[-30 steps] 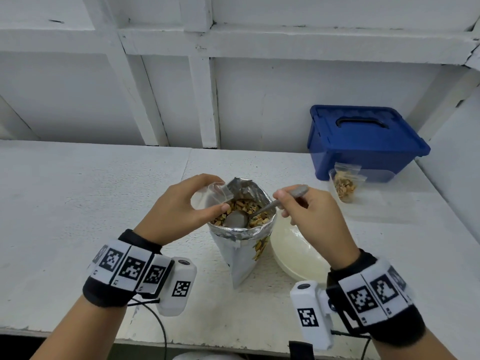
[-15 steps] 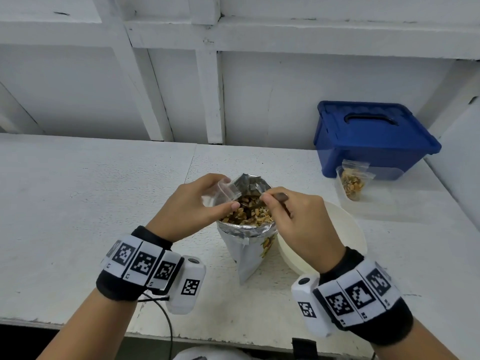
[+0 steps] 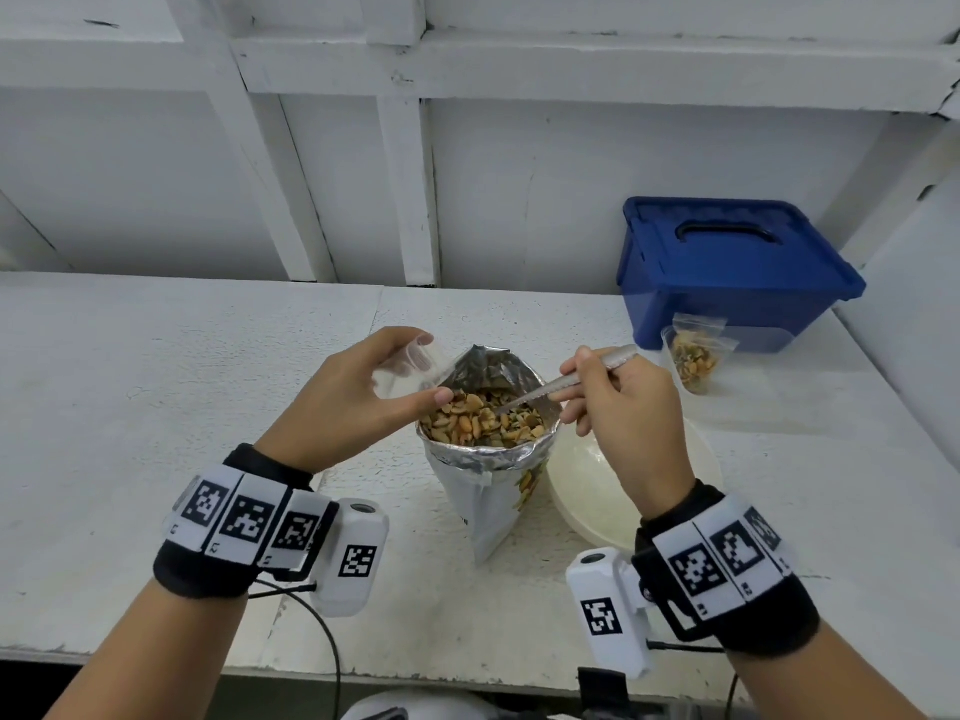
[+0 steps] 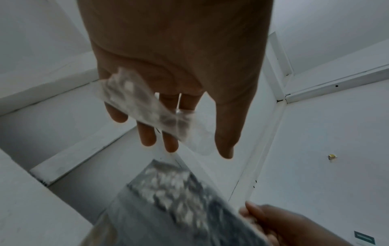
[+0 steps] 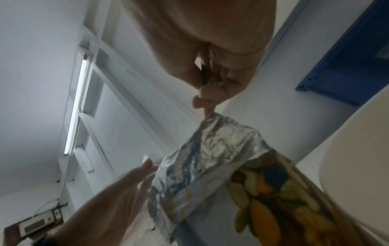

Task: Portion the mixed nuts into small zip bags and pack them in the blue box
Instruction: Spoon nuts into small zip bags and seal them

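Note:
An open foil bag of mixed nuts stands upright at the table's middle. My left hand holds an empty clear zip bag beside the foil bag's left rim, thumb near the nuts. My right hand grips a metal spoon by its handle, its bowl buried in the nuts. A filled zip bag leans against the closed blue box at the back right.
A cream bowl sits right of the foil bag, partly under my right wrist. A white framed wall runs along the back of the table. Bare white tabletop spreads to the left.
The spoon went from lying on top of the nuts to digging deep into them. My right hand dipped over the bag, then rose back with the handle showing. The left hand stayed put.

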`<state>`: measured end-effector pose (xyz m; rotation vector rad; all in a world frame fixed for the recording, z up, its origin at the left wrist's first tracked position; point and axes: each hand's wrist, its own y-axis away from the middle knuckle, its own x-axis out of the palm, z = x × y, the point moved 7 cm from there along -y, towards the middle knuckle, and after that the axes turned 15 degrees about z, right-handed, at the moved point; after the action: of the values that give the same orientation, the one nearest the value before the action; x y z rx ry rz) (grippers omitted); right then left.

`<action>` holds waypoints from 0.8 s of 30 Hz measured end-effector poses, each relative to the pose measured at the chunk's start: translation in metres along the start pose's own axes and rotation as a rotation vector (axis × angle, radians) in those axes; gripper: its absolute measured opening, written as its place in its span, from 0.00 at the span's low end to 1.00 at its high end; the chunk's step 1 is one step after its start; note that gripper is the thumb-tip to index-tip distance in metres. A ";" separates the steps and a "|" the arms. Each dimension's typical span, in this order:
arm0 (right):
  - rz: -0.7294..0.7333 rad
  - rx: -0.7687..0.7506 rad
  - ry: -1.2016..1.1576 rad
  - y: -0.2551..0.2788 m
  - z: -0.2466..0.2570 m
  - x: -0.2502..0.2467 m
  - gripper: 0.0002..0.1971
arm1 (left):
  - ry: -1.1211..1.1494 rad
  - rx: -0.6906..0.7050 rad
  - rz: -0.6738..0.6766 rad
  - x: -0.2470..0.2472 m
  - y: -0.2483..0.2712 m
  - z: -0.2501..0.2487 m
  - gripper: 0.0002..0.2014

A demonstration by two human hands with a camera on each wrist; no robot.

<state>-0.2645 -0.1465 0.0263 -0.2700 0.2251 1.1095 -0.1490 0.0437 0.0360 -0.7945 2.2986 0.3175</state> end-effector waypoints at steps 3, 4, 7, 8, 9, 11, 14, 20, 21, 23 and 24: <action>-0.026 0.047 -0.067 -0.001 -0.007 -0.009 0.15 | -0.056 -0.011 0.015 -0.006 0.001 0.002 0.31; -0.034 0.058 -0.087 -0.001 -0.008 -0.012 0.16 | -0.085 -0.019 0.029 -0.007 0.001 0.002 0.34; -0.061 0.070 -0.136 -0.002 -0.010 -0.022 0.16 | -0.227 -0.020 0.091 -0.005 0.001 0.001 0.40; -0.069 0.064 -0.141 -0.002 -0.010 -0.025 0.15 | -0.285 -0.017 0.116 -0.003 0.000 0.000 0.41; -0.077 0.057 -0.145 -0.003 -0.009 -0.029 0.15 | -0.342 -0.017 0.141 -0.001 -0.001 -0.001 0.41; -0.093 0.044 -0.170 -0.004 -0.008 -0.035 0.14 | -0.449 -0.019 0.179 0.002 -0.003 -0.003 0.43; -0.109 0.042 -0.247 -0.007 -0.008 -0.043 0.14 | -0.551 -0.026 0.200 0.006 -0.009 -0.007 0.44; -0.084 0.008 -0.281 -0.012 0.001 -0.042 0.14 | -0.557 -0.013 0.218 0.018 -0.021 -0.018 0.44; -0.073 0.001 -0.272 -0.012 0.002 -0.040 0.14 | -0.543 -0.009 0.222 0.020 -0.022 -0.019 0.45; -0.056 -0.015 -0.241 -0.014 0.004 -0.035 0.14 | -0.509 -0.006 0.227 0.025 -0.025 -0.021 0.46; -0.049 -0.020 -0.226 -0.014 0.005 -0.034 0.14 | -0.491 -0.003 0.227 0.026 -0.025 -0.021 0.46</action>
<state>-0.2657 -0.1795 0.0431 -0.1655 0.0060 1.0843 -0.1598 0.0028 0.0338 -0.3968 1.9188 0.5517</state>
